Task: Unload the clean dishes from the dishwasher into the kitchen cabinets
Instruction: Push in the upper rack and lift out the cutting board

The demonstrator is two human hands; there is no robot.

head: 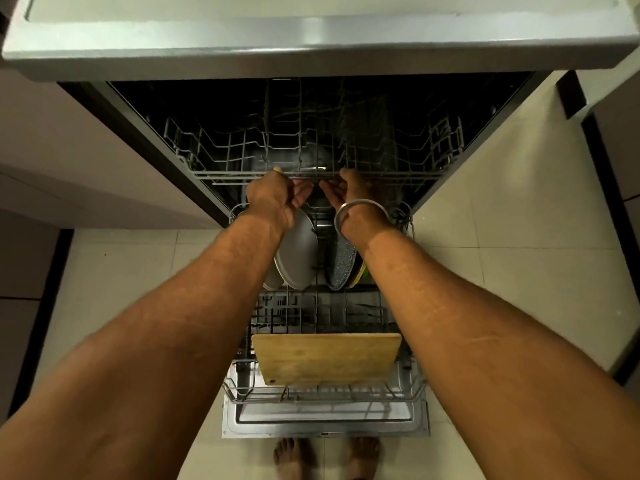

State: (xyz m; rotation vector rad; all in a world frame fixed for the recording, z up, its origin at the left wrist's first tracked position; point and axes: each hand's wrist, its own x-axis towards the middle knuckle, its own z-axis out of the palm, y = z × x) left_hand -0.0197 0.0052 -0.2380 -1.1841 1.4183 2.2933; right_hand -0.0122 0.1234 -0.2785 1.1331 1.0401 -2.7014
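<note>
1. Both arms are stretched forward and slightly inward, wrists close together, and meet at the front rail (398,174) of the top rack (221,150).
2. Left hand (277,200): back of the hand upward, thumb up at the rail, fingers curled beneath it. It grips the rail.
3. Right hand (343,192): palm turned inward, thumb at the rail, fingers curled under. It grips the same rail just beside the left hand. A bangle (360,204) sits on this wrist.
4. Judgement: the paired central grip suits sliding the top rack squarely on its runners. I cannot tell whether it is to go in or out.
5. Top rack contents, beyond the hands: mostly bare wire. A dim grey shape lies behind the fingers, and I cannot identify it.
6. The dishes to unload are below the hands, in the lower rack (322,396), which stands drawn out over the open door (325,424).
7. Pale plates (299,251) stand on edge directly under the left wrist, and a speckled dish (341,265) stands on edge under the right wrist. Judgement: the tines hold them upright for draining.
8. A board (325,358) leans between the forearms, nearer the person than the plates.
9. The desk (311,36) overhangs the machine above and beyond the hands.
10. Judgement: unloading is far from done, since the lower rack is loaded and neither hand holds a dish.
</note>
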